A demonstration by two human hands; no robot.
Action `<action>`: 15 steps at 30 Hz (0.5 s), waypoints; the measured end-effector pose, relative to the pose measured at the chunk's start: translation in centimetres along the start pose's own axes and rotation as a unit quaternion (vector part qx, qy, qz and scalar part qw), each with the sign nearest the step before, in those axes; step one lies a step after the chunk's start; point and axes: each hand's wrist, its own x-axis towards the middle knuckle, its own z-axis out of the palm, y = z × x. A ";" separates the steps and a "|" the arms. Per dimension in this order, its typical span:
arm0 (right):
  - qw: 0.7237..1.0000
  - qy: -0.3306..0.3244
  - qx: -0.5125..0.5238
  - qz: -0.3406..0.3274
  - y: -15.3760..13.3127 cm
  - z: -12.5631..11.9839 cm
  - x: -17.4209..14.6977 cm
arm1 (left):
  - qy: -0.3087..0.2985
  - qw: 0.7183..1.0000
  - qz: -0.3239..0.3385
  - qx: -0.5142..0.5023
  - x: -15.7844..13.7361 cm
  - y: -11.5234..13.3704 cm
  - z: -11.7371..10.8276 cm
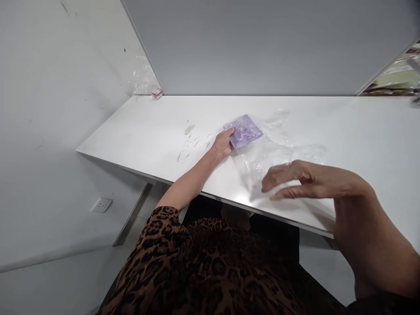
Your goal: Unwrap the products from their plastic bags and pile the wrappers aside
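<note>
A flat, square purple packet (246,131) is tilted above the white table, partly covered by clear, shiny plastic wrap. My left hand (225,141) is closed on its left edge, thumb on top and the other fingers hidden underneath. From the packet, the crinkled clear plastic (278,146) spreads to the right and toward me over the tabletop. My right hand (290,180) hovers by the near part of this plastic, thumb and fingers apart with a gap between them. Nothing shows in its grasp.
The white table (131,135) meets a grey panel (256,48) at the back. A small pink-and-white box (157,93) sits in the far left corner, beside clear plastic (143,75) against the wall. Packaged items (398,76) lie at the far right. A wall socket (101,205) is lower left.
</note>
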 end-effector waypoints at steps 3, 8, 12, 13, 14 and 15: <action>0.988 -0.095 0.083 -0.086 0.2 -0.2 -0.3 | 0.003 1.000 0.002 0.006 0.5 0.5 -0.2; 0.925 0.296 0.062 -0.229 1.9 -1.2 -1.7 | -0.028 0.999 -0.009 0.044 0.5 0.0 -0.4; 0.875 0.454 -0.165 -0.039 3.4 -2.0 -0.9 | -0.076 0.993 -0.003 0.095 0.1 -0.7 -0.7; 0.880 0.424 -0.215 -0.014 4.0 -2.1 -0.4 | -0.086 0.991 0.002 0.107 0.1 -0.8 -0.7; 0.884 0.393 -0.255 0.002 4.7 -2.3 0.1 | -0.094 0.989 0.006 0.117 0.0 -0.8 -0.7; 0.886 0.365 -0.285 0.013 5.5 -2.4 0.5 | -0.100 0.987 0.011 0.126 -0.1 -0.9 -0.8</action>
